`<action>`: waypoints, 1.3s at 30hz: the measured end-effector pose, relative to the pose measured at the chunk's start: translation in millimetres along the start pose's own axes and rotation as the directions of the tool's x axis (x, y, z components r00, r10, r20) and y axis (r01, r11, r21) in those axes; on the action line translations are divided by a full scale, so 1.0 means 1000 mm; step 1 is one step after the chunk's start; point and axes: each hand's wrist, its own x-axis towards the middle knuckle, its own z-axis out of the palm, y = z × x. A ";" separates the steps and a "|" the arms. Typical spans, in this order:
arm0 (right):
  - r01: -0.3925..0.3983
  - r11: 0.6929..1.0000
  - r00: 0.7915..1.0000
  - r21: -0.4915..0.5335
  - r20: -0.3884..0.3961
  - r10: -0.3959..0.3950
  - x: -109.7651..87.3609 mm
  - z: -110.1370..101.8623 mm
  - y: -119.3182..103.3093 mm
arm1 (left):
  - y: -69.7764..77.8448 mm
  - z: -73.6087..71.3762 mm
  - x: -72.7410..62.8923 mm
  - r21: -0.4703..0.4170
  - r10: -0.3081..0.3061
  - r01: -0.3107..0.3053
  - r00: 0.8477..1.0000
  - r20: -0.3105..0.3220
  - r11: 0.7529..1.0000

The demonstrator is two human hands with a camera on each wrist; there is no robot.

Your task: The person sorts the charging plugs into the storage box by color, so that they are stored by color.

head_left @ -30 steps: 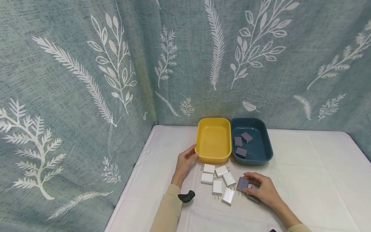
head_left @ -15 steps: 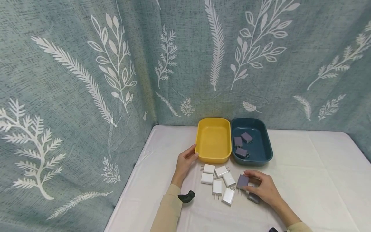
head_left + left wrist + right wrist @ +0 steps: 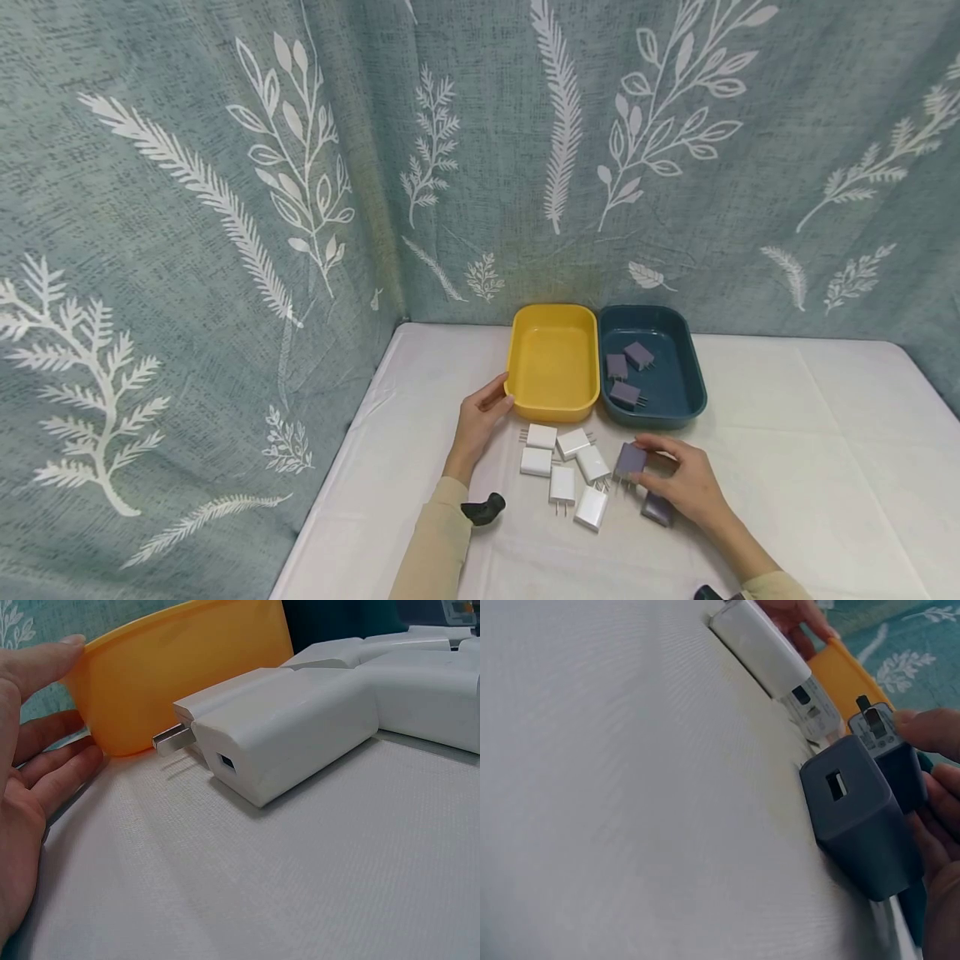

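In my right wrist view I see the port (image 3: 837,784) of the second charger (image 3: 859,814), which the head view does not show. The purple charger (image 3: 631,458), a small box with prongs (image 3: 872,718), is pinched by the right hand (image 3: 684,479) before the near left corner of the blue tray (image 3: 678,379), slightly closer than one second ago, while the left hand (image 3: 477,421) touches with loose fingers the yellow tray (image 3: 553,367) by its near left corner.
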 end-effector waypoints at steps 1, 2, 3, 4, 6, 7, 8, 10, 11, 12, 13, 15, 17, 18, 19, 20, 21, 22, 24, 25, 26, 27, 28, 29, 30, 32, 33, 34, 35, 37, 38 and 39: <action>0.005 1.000 1.000 0.006 -0.004 -0.005 0.000 0.000 -0.001 | 0.000 0.000 0.000 -0.001 0.001 -0.001 1.000 0.001 1.000; 0.011 1.000 1.000 0.015 -0.008 -0.011 0.000 0.000 -0.001 | 0.000 0.000 0.000 -0.002 0.004 -0.004 1.000 0.001 1.000; 0.016 1.000 1.000 0.027 -0.011 -0.016 0.001 0.001 -0.002 | 0.000 0.000 0.000 -0.002 0.005 -0.005 1.000 0.002 1.000; 0.021 0.999 1.000 0.033 -0.018 -0.020 0.001 0.001 -0.002 | 0.000 0.000 0.000 -0.003 0.007 -0.007 1.000 0.003 1.000; 0.019 0.999 0.999 0.047 -0.027 -0.017 0.001 0.001 -0.004 | 0.000 0.000 0.000 0.002 0.007 -0.007 1.000 0.004 1.000; 0.021 0.998 0.999 0.057 -0.033 -0.019 0.002 0.002 -0.005 | 0.000 0.000 0.000 0.004 0.006 -0.006 1.000 0.003 1.000; 0.024 0.997 0.999 0.067 -0.040 -0.021 0.002 0.002 -0.005 | 0.000 0.000 0.000 0.006 0.005 -0.005 1.000 0.003 1.000; 0.038 0.996 0.998 0.084 -0.058 -0.033 0.003 0.002 -0.007 | 0.001 0.000 0.000 0.014 0.003 -0.003 1.000 0.000 1.000; 0.046 0.995 0.997 0.091 -0.069 -0.040 0.004 0.002 -0.008 | 0.001 0.000 0.000 0.016 0.003 -0.003 1.000 0.000 1.000; 0.056 0.993 0.996 0.101 -0.081 -0.048 0.004 0.003 -0.008 | 0.001 0.000 0.000 0.017 0.003 -0.003 1.000 -0.001 1.000; 0.064 0.992 0.994 0.109 -0.092 -0.054 0.004 0.003 -0.009 | 0.001 0.000 0.000 0.017 0.002 -0.002 1.000 -0.001 1.000; 0.078 0.990 0.991 0.114 -0.117 -0.064 0.005 0.003 -0.009 | 0.001 0.000 -0.001 0.020 0.001 -0.001 1.000 -0.003 1.000; 0.083 0.990 0.988 0.114 -0.140 -0.066 0.005 0.004 -0.010 | 0.000 0.000 -0.001 0.018 0.001 -0.001 1.000 -0.004 1.000; 0.083 0.990 0.987 0.114 -0.150 -0.066 0.005 0.004 -0.010 | 0.000 0.000 -0.001 0.017 -0.001 0.001 1.000 -0.005 1.000; 0.083 0.990 0.985 0.113 -0.159 -0.064 0.005 0.005 -0.010 | 0.000 0.000 -0.001 0.016 -0.002 0.002 1.000 -0.006 1.000; 0.083 0.990 0.984 0.110 -0.169 -0.064 0.005 0.005 -0.010 | 0.000 0.000 0.000 0.015 -0.001 0.001 1.000 -0.006 1.000; 0.084 0.990 0.982 0.110 -0.179 -0.064 0.005 0.005 -0.010 | 0.000 0.000 0.000 0.012 -0.001 0.001 1.000 -0.007 1.000; 0.086 0.990 0.980 0.111 -0.188 -0.064 0.005 0.005 -0.010 | -0.001 0.000 0.000 0.011 0.000 0.000 1.000 -0.007 1.000; 0.095 0.989 0.975 0.112 -0.210 -0.070 0.005 0.005 -0.010 | -0.001 0.000 -0.001 0.010 0.002 -0.001 1.000 -0.007 1.000; 0.101 0.988 0.972 0.116 -0.222 -0.073 0.005 0.005 -0.011 | -0.001 0.000 -0.001 0.011 0.002 -0.002 1.000 -0.006 1.000; 0.106 0.987 0.969 0.118 -0.233 -0.076 0.005 0.004 -0.012 | -0.001 0.000 -0.001 0.013 0.005 -0.005 1.000 -0.006 1.000; 0.110 0.987 0.966 0.120 -0.245 -0.078 0.005 0.004 -0.012 | -0.001 0.000 -0.001 0.014 0.006 -0.006 1.000 -0.005 1.000; 0.114 0.986 0.963 0.121 -0.256 -0.080 0.005 0.004 -0.013 | -0.001 0.000 -0.001 0.015 0.006 -0.006 1.000 -0.002 1.000; 0.118 0.986 0.961 0.122 -0.264 -0.082 0.005 0.004 -0.013 | -0.001 -0.001 -0.001 0.015 0.005 -0.005 1.000 -0.002 1.000; 0.119 0.985 0.959 0.123 -0.271 -0.082 0.005 0.004 -0.014 | -0.001 -0.001 -0.001 0.015 0.003 -0.003 1.000 0.000 1.000; 0.120 0.985 0.957 0.126 -0.280 -0.081 0.005 0.003 -0.015 | -0.001 -0.001 -0.001 0.015 0.004 -0.004 1.000 0.002 1.000; 0.118 0.985 0.956 0.128 -0.283 -0.078 0.006 0.003 -0.016 | -0.001 -0.001 -0.001 0.016 0.002 -0.002 1.000 0.002 1.000; 0.114 0.985 0.956 0.131 -0.285 -0.073 0.006 0.003 -0.016 | -0.001 -0.001 -0.001 0.017 0.001 -0.001 1.000 0.001 1.000; 0.108 0.985 0.956 0.132 -0.286 -0.067 0.006 0.002 -0.017 | 0.000 -0.001 -0.001 0.022 0.005 -0.005 1.000 -0.003 1.000; 0.093 0.987 0.956 0.128 -0.290 -0.053 0.006 0.002 -0.017 | -0.001 -0.001 -0.001 0.028 0.009 -0.009 1.000 -0.006 1.000; 0.086 0.988 0.955 0.129 -0.292 -0.046 0.006 0.002 -0.017 | -0.001 -0.001 -0.001 0.029 0.012 -0.012 1.000 -0.009 1.000; 0.079 0.988 0.955 0.129 -0.294 -0.038 0.006 0.002 -0.016 | -0.001 -0.001 -0.001 0.029 0.014 -0.014 1.000 -0.009 0.999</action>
